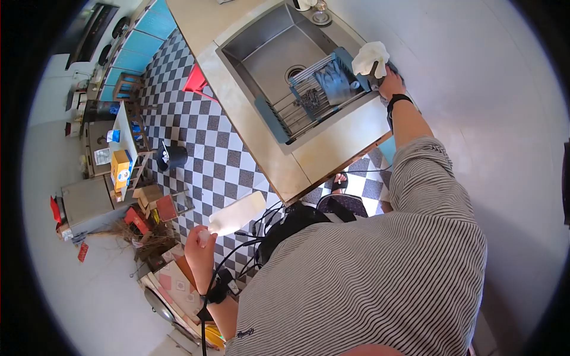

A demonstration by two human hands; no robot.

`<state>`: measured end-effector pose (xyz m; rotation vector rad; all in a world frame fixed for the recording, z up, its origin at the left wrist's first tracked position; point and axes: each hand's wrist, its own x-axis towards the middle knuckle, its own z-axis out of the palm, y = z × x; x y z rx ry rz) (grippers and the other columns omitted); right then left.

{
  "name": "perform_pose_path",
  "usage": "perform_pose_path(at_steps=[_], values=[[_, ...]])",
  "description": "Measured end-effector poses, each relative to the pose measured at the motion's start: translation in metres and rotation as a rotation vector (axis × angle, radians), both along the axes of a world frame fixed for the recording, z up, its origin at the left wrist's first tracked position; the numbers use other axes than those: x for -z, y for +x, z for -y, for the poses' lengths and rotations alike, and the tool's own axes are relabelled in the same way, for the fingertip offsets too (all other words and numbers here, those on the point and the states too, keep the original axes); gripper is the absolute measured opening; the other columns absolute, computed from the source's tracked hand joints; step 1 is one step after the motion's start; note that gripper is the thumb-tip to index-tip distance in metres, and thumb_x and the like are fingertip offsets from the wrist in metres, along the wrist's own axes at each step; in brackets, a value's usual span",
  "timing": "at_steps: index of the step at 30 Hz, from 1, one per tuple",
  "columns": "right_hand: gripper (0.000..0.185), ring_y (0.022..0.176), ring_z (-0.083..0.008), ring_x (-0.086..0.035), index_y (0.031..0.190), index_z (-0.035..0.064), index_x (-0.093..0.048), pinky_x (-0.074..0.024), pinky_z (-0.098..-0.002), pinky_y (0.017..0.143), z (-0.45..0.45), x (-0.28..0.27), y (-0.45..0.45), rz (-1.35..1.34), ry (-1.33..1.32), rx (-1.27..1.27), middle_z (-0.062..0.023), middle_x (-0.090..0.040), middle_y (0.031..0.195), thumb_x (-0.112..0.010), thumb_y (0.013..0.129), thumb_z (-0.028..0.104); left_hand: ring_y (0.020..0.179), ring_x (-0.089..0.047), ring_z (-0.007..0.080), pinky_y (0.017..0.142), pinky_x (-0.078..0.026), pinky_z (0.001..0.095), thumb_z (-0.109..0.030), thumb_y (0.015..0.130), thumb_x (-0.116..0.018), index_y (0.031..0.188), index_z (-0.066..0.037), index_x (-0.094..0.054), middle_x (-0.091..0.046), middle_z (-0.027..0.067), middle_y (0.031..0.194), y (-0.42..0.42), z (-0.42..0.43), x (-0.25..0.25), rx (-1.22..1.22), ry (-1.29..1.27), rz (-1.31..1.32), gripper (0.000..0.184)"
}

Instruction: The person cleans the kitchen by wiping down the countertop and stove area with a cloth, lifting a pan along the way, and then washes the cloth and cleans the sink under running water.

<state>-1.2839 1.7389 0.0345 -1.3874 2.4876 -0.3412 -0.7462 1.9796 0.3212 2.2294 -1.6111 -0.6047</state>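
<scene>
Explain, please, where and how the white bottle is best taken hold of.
Probably around the long body of the white bottle, coming from the end opposite the left hand: that body is uncovered, while the hand holds its narrow neck end.

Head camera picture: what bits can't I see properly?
In the head view:
White bottle: one end is partly hidden by the left hand.
Right hand: what it touches is too small and dark to tell.
White thing by the sink: cut off by the top edge.
Yellow box: writing too small to read.
</scene>
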Motion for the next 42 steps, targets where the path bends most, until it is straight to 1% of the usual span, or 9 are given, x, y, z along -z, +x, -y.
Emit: perform_pose_path(at_steps=[4, 10, 18, 23, 30, 32, 34, 38, 42], values=[[0.037, 0.126, -0.0245, -0.032, 0.122, 0.0162, -0.047, -0.0347, -0.0531, 0.093, -0.021, -0.008, 0.003, -0.218, 0.228, -0.186, -0.0021, -0.044, 0.129, -0.040, 0.085, 0.018, 0.065, -0.049, 0.0122, 0.061, -0.041, 0.0254, -0.005, 0.072, -0.066, 0.094, -0.002, -0.057, -0.055, 0.0054, 0.074, -0.002, 0.003, -0.003, 0.062, 0.002, -0.014, 0.024], [0.031, 0.123, -0.0221, -0.037, 0.115, 0.0188, -0.053, -0.0428, -0.0484, 0.083, -0.060, -0.004, 0.026, -0.420, 0.049, -0.578, 0.0004, -0.051, 0.119, -0.040, 0.087, 0.020, 0.064, -0.050, 0.0110, 0.058, -0.040, 0.0234, -0.006, 0.072, -0.067, 0.094, -0.001, -0.057, -0.055, 0.0038, 0.071, -0.005, 0.010, 0.000, 0.119, 0.025, 0.023, 0.024], [0.031, 0.117, -0.0213, -0.042, 0.113, 0.0175, -0.054, -0.0439, -0.0515, 0.079, -0.042, 0.007, -0.013, -0.376, 0.091, -0.259, -0.0016, -0.052, 0.115, -0.040, 0.085, 0.019, 0.065, -0.052, 0.0123, 0.059, -0.041, 0.0251, -0.007, 0.071, -0.066, 0.093, -0.002, -0.057, -0.056, 0.0055, 0.072, -0.010, 0.021, -0.003, 0.204, 0.068, 0.065, 0.025], [0.031, 0.117, -0.0280, -0.039, 0.110, 0.0125, -0.055, -0.0439, -0.0522, 0.074, -0.091, 0.000, 0.056, -0.401, 0.016, -0.222, -0.0040, -0.052, 0.109, -0.043, 0.083, 0.021, 0.064, -0.051, 0.0124, 0.059, -0.041, 0.0255, -0.008, 0.070, -0.066, 0.092, -0.002, -0.057, -0.056, 0.0058, 0.071, -0.004, 0.018, -0.002, 0.178, 0.063, 0.033, 0.024], [0.029, 0.121, -0.0260, -0.036, 0.106, 0.0154, -0.056, -0.0391, -0.0498, 0.076, -0.190, -0.022, 0.245, -0.079, 0.020, -0.865, -0.0051, -0.051, 0.119, -0.049, 0.078, 0.019, 0.067, -0.053, 0.0146, 0.062, -0.043, 0.0278, -0.010, 0.069, -0.068, 0.093, -0.003, -0.058, -0.057, 0.0070, 0.074, 0.005, 0.026, 0.000, 0.241, 0.029, 0.099, 0.026], [0.024, 0.120, -0.0233, -0.038, 0.099, 0.0202, -0.059, -0.0383, -0.0457, 0.077, -0.209, -0.011, 0.265, -0.014, -0.325, -1.127, -0.0020, -0.052, 0.114, -0.052, 0.076, 0.019, 0.066, -0.053, 0.0160, 0.062, -0.043, 0.0283, -0.010, 0.069, -0.068, 0.094, -0.005, -0.058, -0.058, 0.0073, 0.075, 0.011, 0.030, 0.005, 0.248, 0.028, 0.059, 0.027], [0.023, 0.119, -0.0205, -0.039, 0.098, 0.0220, -0.059, -0.0385, -0.0439, 0.078, -0.212, -0.007, 0.253, 0.126, -0.387, -1.271, -0.0002, -0.053, 0.112, -0.052, 0.076, 0.019, 0.067, -0.054, 0.0164, 0.062, -0.044, 0.0282, -0.010, 0.069, -0.068, 0.094, -0.005, -0.058, -0.058, 0.0075, 0.076, 0.013, 0.032, 0.007, 0.256, 0.013, 0.080, 0.028], [0.028, 0.119, -0.0200, -0.040, 0.102, 0.0222, -0.057, -0.0392, -0.0441, 0.080, -0.196, -0.017, 0.168, -0.003, -0.190, -1.043, -0.0010, -0.052, 0.115, -0.051, 0.075, 0.016, 0.071, -0.057, 0.0162, 0.065, -0.045, 0.0285, -0.010, 0.069, -0.069, 0.095, -0.005, -0.058, -0.060, 0.0083, 0.076, 0.011, 0.033, 0.000, 0.257, 0.047, 0.074, 0.029], [0.036, 0.123, -0.0234, -0.036, 0.113, 0.0213, -0.054, -0.0421, -0.0509, 0.084, -0.170, 0.006, 0.058, -0.272, -0.113, -0.512, -0.0030, -0.048, 0.125, -0.045, 0.079, 0.012, 0.075, -0.058, 0.0171, 0.066, -0.046, 0.0287, -0.010, 0.069, -0.070, 0.096, -0.005, -0.059, -0.060, 0.0093, 0.082, 0.004, 0.044, -0.005, 0.312, 0.013, 0.036, 0.030]])
